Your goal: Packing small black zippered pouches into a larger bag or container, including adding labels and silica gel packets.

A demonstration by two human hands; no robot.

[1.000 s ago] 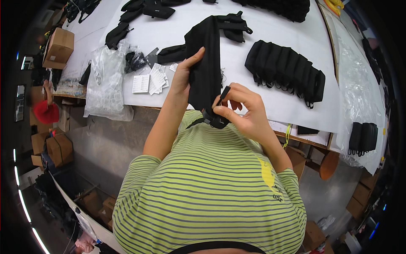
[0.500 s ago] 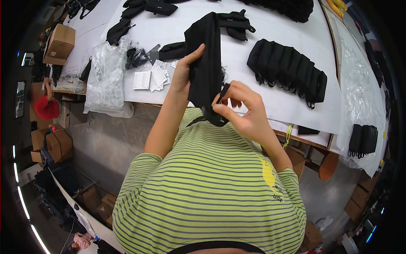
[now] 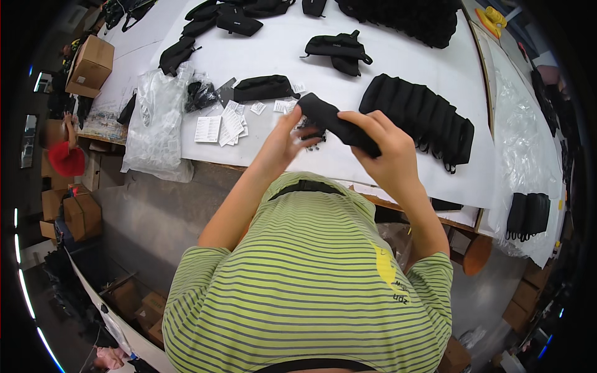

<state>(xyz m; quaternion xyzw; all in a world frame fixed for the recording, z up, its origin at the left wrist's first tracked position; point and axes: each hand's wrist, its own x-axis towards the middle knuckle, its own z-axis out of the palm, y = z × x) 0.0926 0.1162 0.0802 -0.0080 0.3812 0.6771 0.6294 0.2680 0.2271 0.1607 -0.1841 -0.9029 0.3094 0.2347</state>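
A black fabric pouch (image 3: 336,121) is held at a slant above the near edge of the white table. Its right end is in my right hand (image 3: 395,149), with the fingers on top and the thumb underneath. My left hand (image 3: 283,140) is at the pouch's other end, its thumb against the fabric and its other fingers spread and blurred. Behind the left hand lie a black pouch (image 3: 264,88) and white printed cards (image 3: 208,129). To the right, several black pouches (image 3: 416,115) stand in a packed row.
Clear plastic bags (image 3: 152,121) hang over the table's near left edge. More black pouches (image 3: 239,20) and a dark heap (image 3: 404,18) lie at the far side. One pouch with straps (image 3: 339,51) lies mid-table. A person in red (image 3: 67,160) is at the far left.
The pouch has gone from upright and long to a shorter, slanted hold. My right hand has moved up and right and now grips its end; my left hand has loosened and lowered.
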